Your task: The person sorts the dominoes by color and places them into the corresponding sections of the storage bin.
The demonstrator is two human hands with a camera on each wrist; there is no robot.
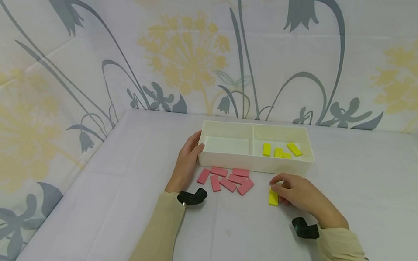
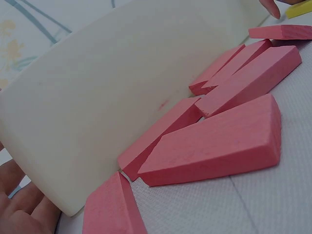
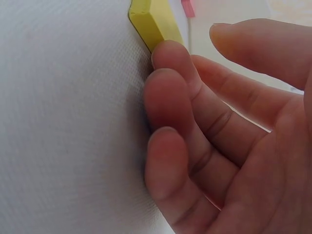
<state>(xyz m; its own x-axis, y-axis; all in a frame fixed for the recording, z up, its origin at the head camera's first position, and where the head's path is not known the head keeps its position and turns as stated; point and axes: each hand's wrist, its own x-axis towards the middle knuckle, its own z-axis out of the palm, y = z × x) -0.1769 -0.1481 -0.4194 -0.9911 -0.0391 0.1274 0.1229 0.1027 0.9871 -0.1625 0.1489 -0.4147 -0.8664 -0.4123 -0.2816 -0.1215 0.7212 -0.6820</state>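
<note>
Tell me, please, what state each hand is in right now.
Left hand: holding the white box at its left end.
Right hand: open, at a yellow block on the table but not pinching it.

The high head view looks forward and down; low, close wrist views share one yellow block (image 1: 273, 198).

No text, label, brand, number or sign can be read in any view: none on the white box (image 1: 254, 163) at three o'clock in the head view, the pink blocks (image 1: 228, 184) at five, the yellow block (image 1: 273, 197) at four or the flowered cloth (image 1: 210, 60) at twelve.
</note>
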